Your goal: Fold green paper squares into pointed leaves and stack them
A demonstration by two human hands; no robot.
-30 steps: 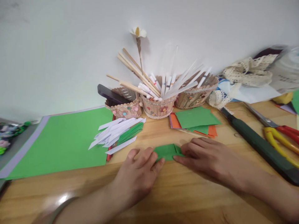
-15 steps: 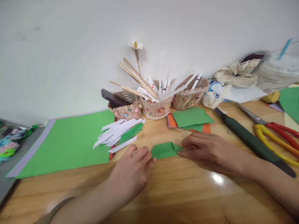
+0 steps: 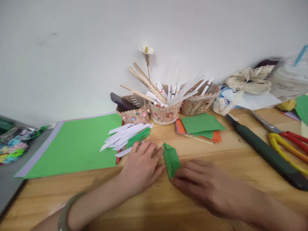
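A small folded piece of green paper (image 3: 171, 160) stands slantwise on the wooden table, its top corner creased over. My right hand (image 3: 204, 184) has its fingertips closed on the lower right end of the paper. To the left of the paper is my left hand (image 3: 143, 163), fingers bent and thumb apart from them, close to the paper's left edge; nothing shows in its grasp. Behind my left hand lies a pile of white and green paper strips (image 3: 128, 136). A stack of green and orange paper pieces (image 3: 202, 124) is beyond my right hand.
Large green sheets (image 3: 79, 147) lie at left. Three decorated holders, one a middle pot (image 3: 166, 115), stand by the wall with sticks and pens. At right are a dark green-handled tool (image 3: 264, 149), scissors (image 3: 276, 138), lace ribbon (image 3: 250, 80) and a plastic cup (image 3: 291, 80).
The green paper has been turned from lying crosswise to slanting upright. My right hand has moved down and nearer, and my left hand has shifted slightly up. The view has moved slightly left.
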